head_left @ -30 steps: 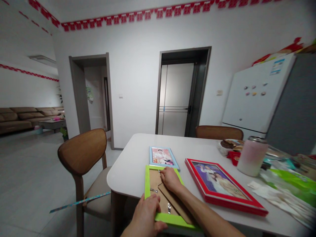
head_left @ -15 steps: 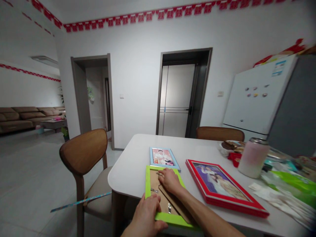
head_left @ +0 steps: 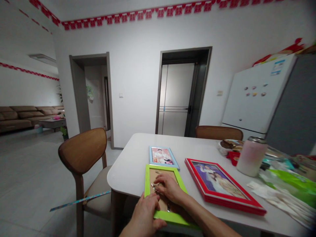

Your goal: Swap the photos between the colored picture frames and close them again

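Note:
A lime-green picture frame (head_left: pixel 172 217) lies back side up at the near edge of the table, its brown backing board (head_left: pixel 161 205) showing. My left hand (head_left: pixel 147 210) grips the frame's near left corner, thumb on the near edge and fingers over the left side. My right hand (head_left: pixel 170 188) is bent over the backing, thumb and fingertips closed at a small metal clip (head_left: pixel 153 187) by the left side. Another metal clip (head_left: pixel 168 206) is near the bottom, and a metal piece (head_left: pixel 157 172) sits near the top. My right forearm hides part of the frame's right side.
Just beyond lies a light-blue framed photo (head_left: pixel 162 156). To the right are stacked red photo frames (head_left: pixel 222 184), a pink-white bottle (head_left: pixel 251 156), white gloves (head_left: pixel 276 197) and a green plastic package (head_left: pixel 293 184). A wooden chair (head_left: pixel 84 151) stands left, with a blue patterned strip (head_left: pixel 74 202) across it.
My right hand has moved from the top metal piece down to the clip on the left side. The stand flap that was raised under my wrist no longer shows clearly. My left hand stays put.

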`<state>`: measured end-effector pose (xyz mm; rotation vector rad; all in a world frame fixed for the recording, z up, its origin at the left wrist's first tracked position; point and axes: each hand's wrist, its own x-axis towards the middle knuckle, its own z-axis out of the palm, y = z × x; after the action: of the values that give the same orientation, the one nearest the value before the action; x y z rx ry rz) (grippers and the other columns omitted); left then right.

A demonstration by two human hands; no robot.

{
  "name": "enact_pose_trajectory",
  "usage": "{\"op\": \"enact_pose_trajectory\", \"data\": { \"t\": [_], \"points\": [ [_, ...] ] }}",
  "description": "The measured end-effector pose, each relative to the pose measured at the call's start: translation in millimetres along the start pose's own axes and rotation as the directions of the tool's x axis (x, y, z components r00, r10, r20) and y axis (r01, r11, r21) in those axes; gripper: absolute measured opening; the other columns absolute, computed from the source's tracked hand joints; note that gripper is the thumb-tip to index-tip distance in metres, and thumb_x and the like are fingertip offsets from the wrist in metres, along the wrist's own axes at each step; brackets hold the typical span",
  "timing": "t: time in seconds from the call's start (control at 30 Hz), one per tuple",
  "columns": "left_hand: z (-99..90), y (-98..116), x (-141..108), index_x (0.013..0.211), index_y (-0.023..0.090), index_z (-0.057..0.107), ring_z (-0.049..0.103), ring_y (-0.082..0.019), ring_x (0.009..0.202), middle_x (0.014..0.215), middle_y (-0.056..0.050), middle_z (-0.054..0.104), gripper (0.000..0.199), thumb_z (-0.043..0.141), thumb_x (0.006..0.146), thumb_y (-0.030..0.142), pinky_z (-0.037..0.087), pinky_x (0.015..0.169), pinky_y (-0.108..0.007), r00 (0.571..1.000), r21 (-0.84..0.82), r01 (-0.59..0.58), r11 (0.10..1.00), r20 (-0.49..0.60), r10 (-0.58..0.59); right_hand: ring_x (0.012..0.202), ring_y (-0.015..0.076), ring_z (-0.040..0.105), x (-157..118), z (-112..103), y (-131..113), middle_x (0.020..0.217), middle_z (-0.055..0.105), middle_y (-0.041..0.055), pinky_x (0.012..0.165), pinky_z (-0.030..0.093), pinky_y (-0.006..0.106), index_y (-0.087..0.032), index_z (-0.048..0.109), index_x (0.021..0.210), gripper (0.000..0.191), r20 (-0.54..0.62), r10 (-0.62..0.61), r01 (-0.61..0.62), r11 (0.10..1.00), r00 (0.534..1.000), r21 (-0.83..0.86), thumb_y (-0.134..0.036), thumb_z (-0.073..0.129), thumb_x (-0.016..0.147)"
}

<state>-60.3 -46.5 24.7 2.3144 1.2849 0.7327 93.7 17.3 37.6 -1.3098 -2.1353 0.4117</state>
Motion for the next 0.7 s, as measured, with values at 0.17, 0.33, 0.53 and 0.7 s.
{"op": "enact_pose_trajectory", "data": {
  "t": [0.17, 0.33, 0.53, 0.7],
  "points": [
    [0.7, -1, -1, 0.102, 0.021, 0.051, 0.048, -0.02, 0.091, 0.095, 0.0, 0.057, 0.05, 0.069, 0.056, 0.027, 0.034, 0.083, -0.028, 1.0, -0.016, 0.003, 1.0, -0.016, -0.003, 0.105, 0.0188, 0.045, -40, -34, -4, 0.113, 0.049, 0.0045, 0.089, 0.033, 0.031, -0.022, 0.066, 0.074, 0.02, 0.24, 0.006, -0.046, 0.986, 0.971, 0.161, -0.016, 0.055, 0.059],
    [2.8, 0, -1, 0.105, 0.02, 0.049, 0.048, -0.019, 0.088, 0.092, 0.0, 0.057, 0.052, 0.068, 0.056, 0.026, 0.035, 0.082, -0.028, 1.0, -0.005, 0.002, 1.0, -0.016, -0.002, 0.107, 0.02, 0.043, -50, -36, -11, 0.113, 0.049, 0.0049, 0.093, 0.029, 0.033, -0.022, 0.068, 0.069, 0.016, 0.234, 0.029, -0.057, 0.992, 0.972, 0.112, -0.017, 0.056, 0.06],
    [4.8, 0, 1, 0.095, 0.02, 0.054, 0.047, -0.019, 0.092, 0.097, 0.001, 0.057, 0.044, 0.07, 0.054, 0.024, 0.034, 0.083, -0.028, 1.0, 0.001, 0.008, 1.0, -0.01, -0.008, 0.105, 0.0197, 0.044, -47, -22, -5, 0.111, 0.049, 0.0075, 0.09, 0.031, 0.03, -0.019, 0.066, 0.075, 0.017, 0.098, 0.051, -0.059, 0.995, 0.994, 0.078, -0.024, 0.055, 0.062],
    [7.0, 0, 1, 0.1, 0.022, 0.052, 0.047, -0.02, 0.097, 0.101, 0.0, 0.056, 0.05, 0.07, 0.054, 0.022, 0.032, 0.089, -0.031, 1.0, -0.03, 0.018, 0.999, -0.003, -0.018, 0.094, 0.022, 0.05, -46, -18, 5, 0.1, 0.057, 0.0105, 0.082, 0.036, 0.031, -0.016, 0.058, 0.098, 0.041, -0.019, 0.152, -0.153, 0.984, 0.988, -0.089, -0.025, 0.054, 0.059]
  ]
}}
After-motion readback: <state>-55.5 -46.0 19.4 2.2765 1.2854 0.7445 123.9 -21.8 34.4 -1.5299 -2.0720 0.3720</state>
